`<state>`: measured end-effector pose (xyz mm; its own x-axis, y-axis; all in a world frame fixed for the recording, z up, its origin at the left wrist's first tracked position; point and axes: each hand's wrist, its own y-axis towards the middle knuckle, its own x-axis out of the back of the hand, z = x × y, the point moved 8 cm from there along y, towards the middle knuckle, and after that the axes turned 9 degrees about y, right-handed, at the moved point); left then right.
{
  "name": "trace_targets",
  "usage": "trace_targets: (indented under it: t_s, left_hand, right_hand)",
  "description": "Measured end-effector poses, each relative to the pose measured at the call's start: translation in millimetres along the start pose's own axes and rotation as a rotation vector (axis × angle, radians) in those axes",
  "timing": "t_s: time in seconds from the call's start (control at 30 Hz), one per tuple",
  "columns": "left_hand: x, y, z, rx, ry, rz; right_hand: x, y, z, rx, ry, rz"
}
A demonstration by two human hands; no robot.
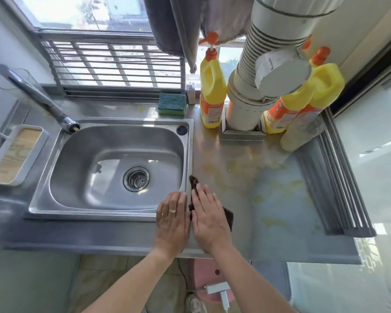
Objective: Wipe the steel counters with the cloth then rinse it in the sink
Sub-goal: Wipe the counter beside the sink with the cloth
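Observation:
A dark brown cloth (228,216) lies on the steel counter (269,199) just right of the sink (81,154). My right hand (209,219) presses flat on the cloth, fingers together and pointing away, and covers most of it. My left hand (173,219) rests flat beside it on the sink's right front corner, a ring on one finger, holding nothing. The sink basin holds nothing, and its drain strainer (136,179) sits in the middle. The tap (38,99) reaches in from the back left. Yellowish smears mark the counter right of my hands.
Yellow detergent bottles (212,91) and a wide white duct pipe (253,96) stand at the back right. A blue-green sponge (172,103) sits behind the sink. A rolled-up drying rack (339,177) lines the right edge. A white tray (14,154) sits left of the sink.

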<state>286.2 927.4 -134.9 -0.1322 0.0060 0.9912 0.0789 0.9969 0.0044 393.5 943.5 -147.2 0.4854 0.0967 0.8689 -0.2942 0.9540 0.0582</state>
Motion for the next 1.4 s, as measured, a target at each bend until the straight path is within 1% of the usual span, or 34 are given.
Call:
trace_targets:
  t_s: [0.1,0.23,0.3,0.37,0.47,0.57,0.67,0.77,0.83,0.87,0.9,0.93,1.0,1.03,1.1,1.2,1.4]
  left_hand:
    - [-4,3,0,0.011,-0.006,-0.028]
    - [-10,6,-5,-0.069,0.03,-0.051]
    - [-13,8,-7,-0.106,0.032,-0.043]
    - [-15,9,-7,-0.128,0.03,-0.034]
    - [-16,9,-8,-0.147,0.039,-0.03]
    - [-17,7,-7,-0.16,0.046,-0.027]
    - [-15,6,-11,-0.184,0.07,-0.028]
    - [-9,10,-34,-0.265,0.102,-0.03]
    - [-4,22,-47,-0.228,0.068,0.015]
    - [-2,32,-53,-0.195,0.054,0.04]
    - [-3,43,-58,-0.168,0.039,0.061]
    - [-6,52,-62,-0.158,0.026,0.078]
    - [-16,63,-71,-0.192,0.028,0.102]
    - [-22,64,-75,-0.214,0.043,0.104]
    - [-31,63,-76,-0.216,0.058,0.11]
    - [-35,65,-77,-0.2,0.072,0.09]
    - [-34,69,-79,-0.185,0.058,0.092]
  right_hand:
    - [0,29,-10,0.028,-0.006,-0.045]
    - [4,84,-29,0.002,0.045,-0.077]
    - [7,106,-36,-0.003,0.08,-0.061]
    - [8,113,-39,0.009,0.094,-0.048]
    - [17,99,-49,-0.002,0.071,-0.082]
    - [37,68,-83,-0.09,0.018,-0.111]
    - [68,30,-135,-0.217,-0.014,-0.14]
    - [101,-7,-179,-0.407,-0.016,-0.236]
    - [115,-24,-186,-0.529,0.019,-0.298]
    - [117,-29,-179,-0.524,0.037,-0.31]
    - [115,-31,-167,-0.456,0.05,-0.299]
    - [111,-32,-151,-0.343,0.048,-0.261]
    - [93,-37,-119,-0.109,0.005,-0.143]
    - [85,-37,-112,-0.051,-0.024,-0.108]
    - [79,-27,-113,-0.032,-0.067,-0.111]
    - [79,5,-126,-0.059,-0.092,-0.154]
    - [94,73,-157,-0.204,-0.084,-0.206]
